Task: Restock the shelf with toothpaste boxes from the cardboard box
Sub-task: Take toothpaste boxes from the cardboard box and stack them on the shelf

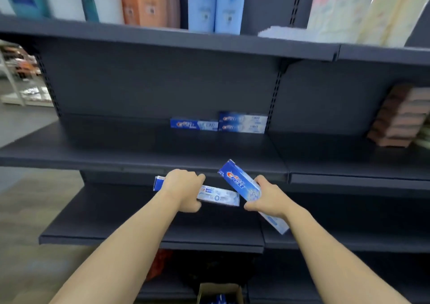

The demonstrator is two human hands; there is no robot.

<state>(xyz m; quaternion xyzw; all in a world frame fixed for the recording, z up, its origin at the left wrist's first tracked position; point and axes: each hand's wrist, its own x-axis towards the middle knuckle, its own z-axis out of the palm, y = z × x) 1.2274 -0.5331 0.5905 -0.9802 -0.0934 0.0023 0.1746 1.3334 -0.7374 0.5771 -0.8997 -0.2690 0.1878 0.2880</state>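
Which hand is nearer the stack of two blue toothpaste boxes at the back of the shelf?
Right. The right hand is below the stack of two blue toothpaste boxes, slightly right; the left hand is farther left.

Dark grey metal shelving unit, solid back panel, slotted uprights between bays. Three tiers visible, top one packed with tall upright packages: teal, white, orange, pale blue. Pastel wrapped bundles on the right bay's top tier. Stack of brown and pink flat packs on the right bay's middle tier. Pale grey-beige floor to the left. Beyond the unit's left edge, blurred white rack with goods. Even, soft indoor light.
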